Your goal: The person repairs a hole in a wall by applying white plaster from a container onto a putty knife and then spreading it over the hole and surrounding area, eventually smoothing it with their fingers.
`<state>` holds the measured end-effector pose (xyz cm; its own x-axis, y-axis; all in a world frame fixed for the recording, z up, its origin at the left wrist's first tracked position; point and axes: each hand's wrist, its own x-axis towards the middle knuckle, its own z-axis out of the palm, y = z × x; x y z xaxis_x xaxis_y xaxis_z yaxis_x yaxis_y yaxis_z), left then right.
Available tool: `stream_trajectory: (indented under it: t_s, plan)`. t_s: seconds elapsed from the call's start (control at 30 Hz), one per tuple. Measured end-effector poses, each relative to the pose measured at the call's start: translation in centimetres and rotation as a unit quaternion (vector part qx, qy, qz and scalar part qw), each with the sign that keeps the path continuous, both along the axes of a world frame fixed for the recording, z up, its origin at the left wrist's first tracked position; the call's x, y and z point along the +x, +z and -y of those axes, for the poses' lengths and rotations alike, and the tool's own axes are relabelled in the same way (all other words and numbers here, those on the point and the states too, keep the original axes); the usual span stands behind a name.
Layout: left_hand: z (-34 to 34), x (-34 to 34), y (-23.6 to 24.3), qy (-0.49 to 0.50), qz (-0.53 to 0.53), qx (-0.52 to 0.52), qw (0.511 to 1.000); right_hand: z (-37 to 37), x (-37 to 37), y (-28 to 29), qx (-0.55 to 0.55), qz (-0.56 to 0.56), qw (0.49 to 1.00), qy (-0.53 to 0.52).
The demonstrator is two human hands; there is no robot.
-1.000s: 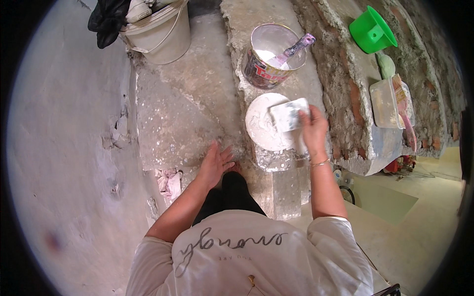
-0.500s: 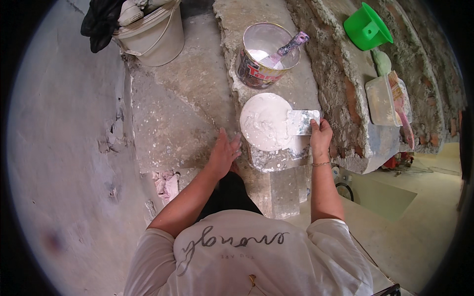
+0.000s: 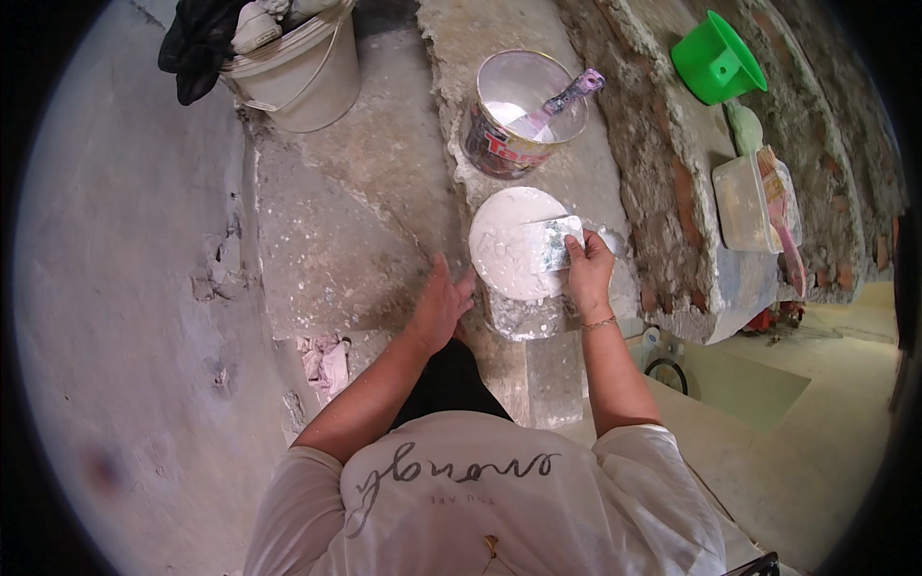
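Note:
A round heap of white putty [image 3: 507, 245] lies near the edge of a rough concrete step. My right hand [image 3: 591, 269] pinches a flat, putty-smeared metal scraper plate [image 3: 554, 246], whose left part rests in the putty's right side. To the left of the putty, my left hand [image 3: 445, 302] hovers near the step with its fingers apart and nothing in it. Just beyond the putty stands a paint tin [image 3: 514, 154] with white material inside. A putty knife [image 3: 573, 91] with a stained purple handle leans in that tin.
A lidded white bucket [image 3: 312, 86] with black cloth on top stands far left by the grey wall. On the right, higher steps hold a green dipper [image 3: 715, 60] and a clear plastic tub [image 3: 738, 206] with a brush [image 3: 786, 235]. Pink cloth [image 3: 325, 363] lies lower left.
My right hand has moved left with the scraper plate, from the putty's right edge further over it. The left hand has shifted only slightly.

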<state>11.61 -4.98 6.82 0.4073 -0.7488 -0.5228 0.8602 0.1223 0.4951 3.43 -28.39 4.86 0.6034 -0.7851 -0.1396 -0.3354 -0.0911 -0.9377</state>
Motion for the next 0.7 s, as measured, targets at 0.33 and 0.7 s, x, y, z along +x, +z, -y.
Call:
stream_trajectory:
  t_s: [0.33, 0.7]
  plan:
    - [-3.2, 0.3, -1.8, 0.013, 0.002, 0.036, 0.999, 0.0, -0.1, 5.7, 0.322, 0.031, 0.945, -0.046]
    - [-9.7, -0.2, 2.9, 0.103, 0.002, 0.097, 0.990, 1.0, -1.9, 9.4, 0.413, 0.075, 0.907, -0.011]
